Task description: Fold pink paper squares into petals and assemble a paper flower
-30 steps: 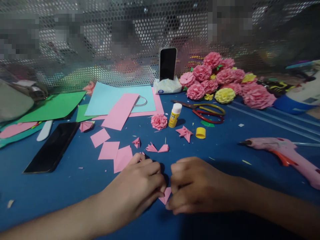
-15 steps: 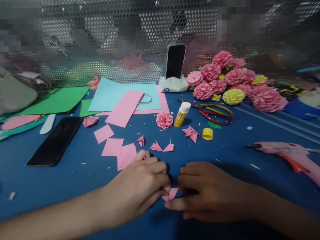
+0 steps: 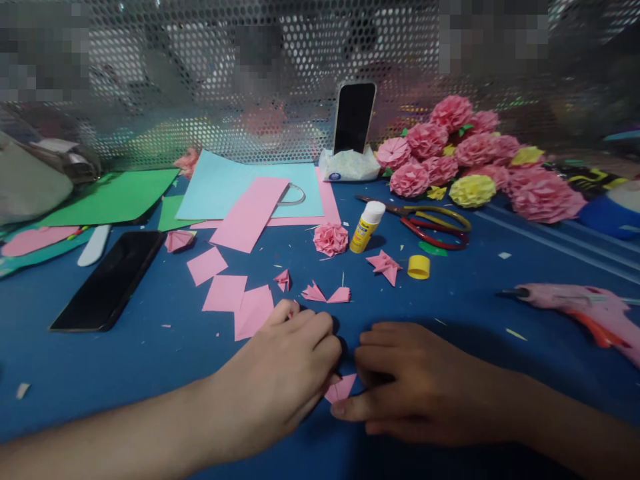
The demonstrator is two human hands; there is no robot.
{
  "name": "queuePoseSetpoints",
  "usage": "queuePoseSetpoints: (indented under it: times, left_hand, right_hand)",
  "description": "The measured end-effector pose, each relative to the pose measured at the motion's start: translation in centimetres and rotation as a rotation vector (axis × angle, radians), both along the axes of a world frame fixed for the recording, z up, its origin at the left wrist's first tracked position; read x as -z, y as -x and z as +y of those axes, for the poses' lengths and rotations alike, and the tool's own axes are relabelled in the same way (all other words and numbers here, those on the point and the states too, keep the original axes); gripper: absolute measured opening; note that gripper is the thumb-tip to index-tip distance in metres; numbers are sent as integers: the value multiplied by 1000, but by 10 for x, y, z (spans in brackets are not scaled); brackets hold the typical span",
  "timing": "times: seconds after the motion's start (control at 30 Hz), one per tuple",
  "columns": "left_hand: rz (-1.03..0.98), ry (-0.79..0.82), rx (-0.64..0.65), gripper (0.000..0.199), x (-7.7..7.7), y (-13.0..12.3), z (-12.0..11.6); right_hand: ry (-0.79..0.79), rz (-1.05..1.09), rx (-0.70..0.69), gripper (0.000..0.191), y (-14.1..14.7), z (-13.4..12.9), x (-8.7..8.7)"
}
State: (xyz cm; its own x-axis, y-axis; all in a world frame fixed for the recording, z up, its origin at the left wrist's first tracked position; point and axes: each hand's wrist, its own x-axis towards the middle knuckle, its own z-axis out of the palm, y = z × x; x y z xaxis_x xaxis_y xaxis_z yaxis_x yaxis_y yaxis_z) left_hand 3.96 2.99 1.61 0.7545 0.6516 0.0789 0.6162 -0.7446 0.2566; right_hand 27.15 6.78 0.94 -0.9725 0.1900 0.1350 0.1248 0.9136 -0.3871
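Note:
A small folded piece of pink paper lies low on the blue table between my two hands. My left hand is closed, its fingertips pressed on the paper's left edge and partly hidden behind the knuckles. Curled from the other side, my right hand has its thumb laid on the lower right corner. Just beyond are pink paper squares, a small folded pink piece, two folded petals and a pink star-shaped piece.
A glue stick, its yellow cap, a pink paper flower and scissors lie further back. At right is a pink glue gun; at left, a black phone. Pink flowers stand piled before a perforated metal screen.
The view has shifted slightly. My left thumb has drawn back a little from the folded pink paper, showing more of it; my right hand stays almost in place.

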Motion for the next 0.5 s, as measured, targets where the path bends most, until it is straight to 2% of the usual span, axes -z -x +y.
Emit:
queuePoseSetpoints:
  times: [0.27, 0.37, 0.5]
  left_hand:
    - [11, -112, 16, 14, 11, -3, -2]
    - [9, -166, 7, 15, 8, -2, -3]
    - [-45, -236, -17, 29, 1, 6, -10]
  right_hand:
    - [-12, 4, 3, 25, 0, 1, -1]
    - [-17, 13, 3, 26, 0, 0, -1]
    - [-26, 19, 11, 23, 0, -1, 0]
